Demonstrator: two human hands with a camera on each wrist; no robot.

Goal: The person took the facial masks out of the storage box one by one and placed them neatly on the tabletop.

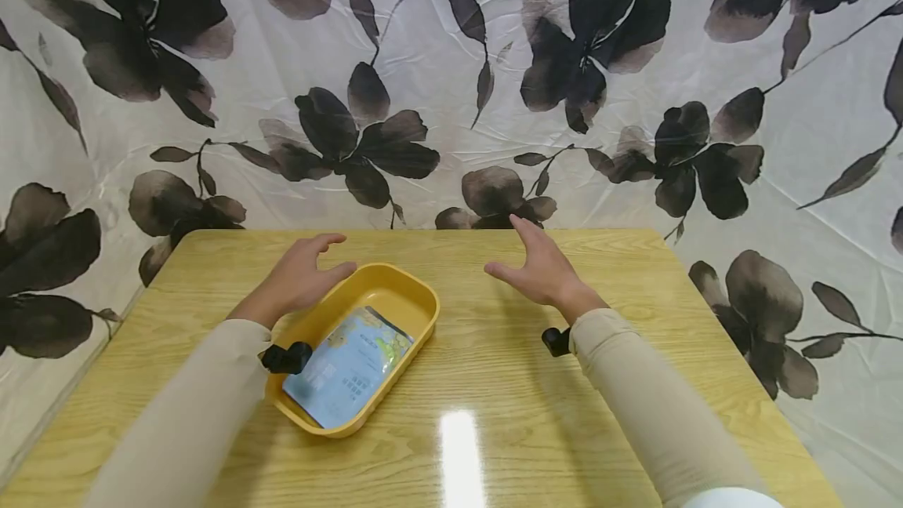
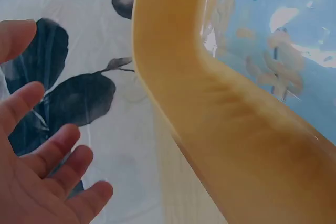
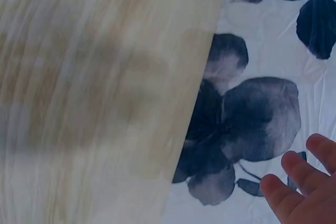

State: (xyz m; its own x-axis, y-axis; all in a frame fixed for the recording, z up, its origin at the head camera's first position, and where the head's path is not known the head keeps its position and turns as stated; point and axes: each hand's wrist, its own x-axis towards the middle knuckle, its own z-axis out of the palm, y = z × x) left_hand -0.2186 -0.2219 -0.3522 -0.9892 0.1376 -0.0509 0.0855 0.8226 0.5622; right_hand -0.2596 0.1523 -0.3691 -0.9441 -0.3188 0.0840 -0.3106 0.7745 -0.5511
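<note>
A yellow plastic basin (image 1: 404, 288) stands at a slant on the table, left of the middle. Inside it lies a flat, glossy light-blue packet (image 1: 346, 371) with small print and a floral patch; its far-left part is hidden by the arm and wrist camera. My left hand (image 1: 305, 271) hovers at the basin's far-left rim, thumb and fingers spread and holding nothing. In the left wrist view the fingers (image 2: 68, 163) stand apart from the basin wall. Over the table to the right of the basin, my right hand (image 1: 539, 265) is held with fingers extended and nothing in its grasp.
The wood-grain table (image 1: 508, 414) has its far edge just beyond both hands. Behind and beside it hangs a white cloth (image 1: 451, 45) with dark flowers. A bright light reflection (image 1: 462, 457) shows on the tabletop near the front. Each wrist wears a small black camera (image 1: 556, 342).
</note>
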